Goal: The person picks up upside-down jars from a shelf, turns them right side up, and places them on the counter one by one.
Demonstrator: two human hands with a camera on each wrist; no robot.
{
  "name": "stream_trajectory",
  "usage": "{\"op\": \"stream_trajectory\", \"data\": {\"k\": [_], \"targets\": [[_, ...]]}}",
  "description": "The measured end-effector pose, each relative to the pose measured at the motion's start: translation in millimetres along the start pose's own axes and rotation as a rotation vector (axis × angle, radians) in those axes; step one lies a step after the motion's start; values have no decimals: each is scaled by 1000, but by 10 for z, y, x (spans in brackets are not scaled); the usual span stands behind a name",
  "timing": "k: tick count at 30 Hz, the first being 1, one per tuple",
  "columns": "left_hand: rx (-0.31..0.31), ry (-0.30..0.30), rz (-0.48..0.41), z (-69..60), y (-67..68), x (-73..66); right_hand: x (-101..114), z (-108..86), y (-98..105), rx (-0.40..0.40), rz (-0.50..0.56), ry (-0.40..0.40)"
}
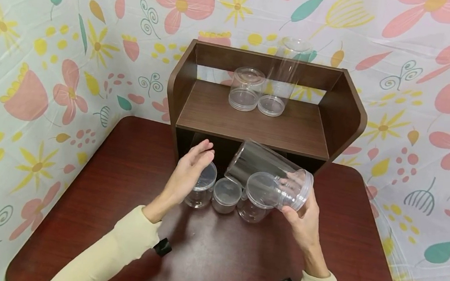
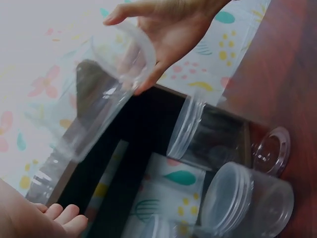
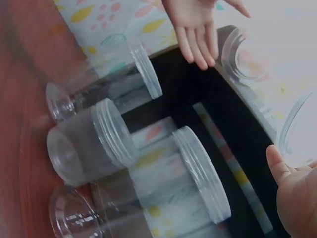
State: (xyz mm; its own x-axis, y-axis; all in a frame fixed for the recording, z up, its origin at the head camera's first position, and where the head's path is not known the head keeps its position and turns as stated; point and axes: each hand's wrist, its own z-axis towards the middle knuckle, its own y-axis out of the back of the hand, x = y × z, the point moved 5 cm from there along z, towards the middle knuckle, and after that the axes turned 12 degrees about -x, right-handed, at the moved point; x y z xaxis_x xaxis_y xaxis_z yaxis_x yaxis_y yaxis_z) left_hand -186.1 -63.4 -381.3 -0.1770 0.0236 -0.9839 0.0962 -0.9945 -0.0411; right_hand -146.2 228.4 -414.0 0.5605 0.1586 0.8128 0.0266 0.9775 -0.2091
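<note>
My right hand (image 1: 303, 217) grips a tall clear plastic jar (image 1: 262, 160) around its ridged, lidded end. That jar is tilted on its side in the air, its other end pointing left toward the shelf. My left hand (image 1: 185, 175) is raised with its fingers straight, apart from the held jar; it partly covers a lidded clear jar (image 1: 198, 196) on the table. Beside this stand a smaller jar with a frosted lid (image 1: 227, 195) and a wider lidded jar (image 1: 252, 210), partly behind the held one. In the left wrist view the right hand (image 2: 173, 34) holds the jar's end.
A brown wooden shelf unit (image 1: 219, 117) stands at the back of the dark red table (image 1: 212, 263). On its upper board are a short clear jar (image 1: 245, 92) and a tall clear jar (image 1: 283, 78), side by side. Flower-patterned cloth (image 1: 107, 45) hangs behind.
</note>
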Motion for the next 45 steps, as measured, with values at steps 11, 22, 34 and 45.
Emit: {"op": "stream_trajectory", "data": {"k": [11,22,34,45], "targets": [[-108,27,49,122,367,-114,184,79,315,-111,-42,25],[-227,-40,135,271,784,-251,385,175,632,-204,-82,57],[-267,-101,218,552,856,-272,688,334,865,-237,-72,124],[-267,-136,289,753,802,-172,1042,479,1019,-293,-169,208]]}}
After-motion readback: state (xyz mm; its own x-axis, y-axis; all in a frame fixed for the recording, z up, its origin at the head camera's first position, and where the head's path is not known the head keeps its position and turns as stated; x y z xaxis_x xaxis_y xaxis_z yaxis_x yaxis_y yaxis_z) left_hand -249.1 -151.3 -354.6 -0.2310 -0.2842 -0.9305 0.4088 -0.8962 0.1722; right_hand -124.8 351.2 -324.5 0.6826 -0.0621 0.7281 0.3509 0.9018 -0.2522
